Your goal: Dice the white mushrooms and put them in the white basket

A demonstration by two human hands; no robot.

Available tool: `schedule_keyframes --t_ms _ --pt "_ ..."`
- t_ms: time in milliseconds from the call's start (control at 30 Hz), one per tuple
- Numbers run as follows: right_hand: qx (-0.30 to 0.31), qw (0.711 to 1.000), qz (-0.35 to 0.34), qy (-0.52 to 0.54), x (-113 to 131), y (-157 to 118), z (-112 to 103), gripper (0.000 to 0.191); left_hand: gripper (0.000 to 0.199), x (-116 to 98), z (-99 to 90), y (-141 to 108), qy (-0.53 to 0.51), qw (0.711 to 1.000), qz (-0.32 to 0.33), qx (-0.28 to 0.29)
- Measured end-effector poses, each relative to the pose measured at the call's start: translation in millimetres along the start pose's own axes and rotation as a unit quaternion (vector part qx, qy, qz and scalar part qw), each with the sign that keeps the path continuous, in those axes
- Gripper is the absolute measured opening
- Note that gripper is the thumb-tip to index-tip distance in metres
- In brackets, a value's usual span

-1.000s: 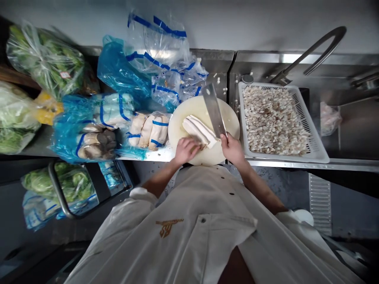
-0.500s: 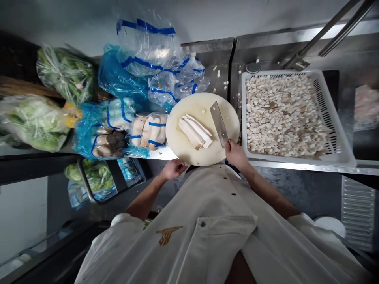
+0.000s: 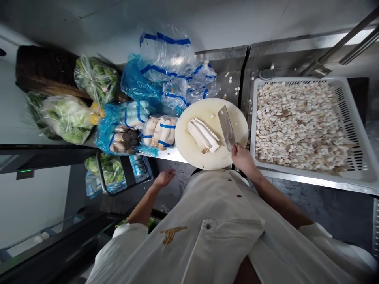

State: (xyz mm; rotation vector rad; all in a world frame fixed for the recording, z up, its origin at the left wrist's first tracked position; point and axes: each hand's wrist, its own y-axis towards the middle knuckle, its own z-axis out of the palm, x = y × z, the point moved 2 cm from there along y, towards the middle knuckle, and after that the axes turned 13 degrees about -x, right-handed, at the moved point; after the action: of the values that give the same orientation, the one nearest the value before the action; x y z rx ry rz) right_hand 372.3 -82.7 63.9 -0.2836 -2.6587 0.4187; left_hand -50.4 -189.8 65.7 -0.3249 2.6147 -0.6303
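Observation:
My right hand point(image 3: 242, 157) is closed round the handle of a cleaver point(image 3: 226, 127), whose broad blade lies over the right part of a round white cutting board point(image 3: 189, 156). Left of the blade, on the same board, rests a king oyster mushroom cut lengthwise into thick slices point(image 3: 203, 135). A small white cube sits near the top of the board. Off the counter's front edge, my left hand point(image 3: 164, 178) hangs in the air below and left of the board. Its fingers are stretched out, partly blurred, and I see nothing in them.
Right of the board stands a white plastic basket point(image 3: 359, 165) of diced mushroom. Bagged king oyster mushrooms point(image 3: 163, 132), blue plastic bags point(image 3: 137, 81) and bagged greens point(image 3: 69, 120) crowd the left. A metal faucet point(image 3: 334, 51) reaches over the back right. Below is a cart point(image 3: 102, 173) with vegetables.
My left hand has moved away from the board's lower-left edge, down and left, and its fingers have straightened. The view has shifted left. My right hand keeps its hold on the cleaver.

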Motion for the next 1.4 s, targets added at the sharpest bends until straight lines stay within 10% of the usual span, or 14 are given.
schedule_keyframes --t_ms 167,367,700,933,1200,1400 --pt "-0.006 1.000 0.007 -0.015 9 4 -1 0.039 0.049 -94 -20.9 85 0.029 0.939 0.309 -0.150" --pt "-0.006 1.000 0.010 -0.029 18 2 -1 0.040 0.093 -188 -19.4 160 0.168 0.827 0.531 -0.081" --pt "-0.036 0.997 0.062 -0.008 28 -13 3 0.040 0.065 -173 -22.3 178 0.193 0.795 0.571 -0.070" --pt "-0.066 0.996 0.017 0.049 16 -41 14 0.034 0.060 -177 -35.5 185 0.239 0.809 0.534 0.058" --pt "0.028 0.999 -0.012 0.036 18 -52 16 0.034 0.062 -167 -47.5 200 0.203 0.820 0.534 0.030" --pt "0.019 1.000 0.003 -0.021 35 -48 9 0.036 0.059 -163 -23.4 172 0.210 0.884 0.404 -0.110"
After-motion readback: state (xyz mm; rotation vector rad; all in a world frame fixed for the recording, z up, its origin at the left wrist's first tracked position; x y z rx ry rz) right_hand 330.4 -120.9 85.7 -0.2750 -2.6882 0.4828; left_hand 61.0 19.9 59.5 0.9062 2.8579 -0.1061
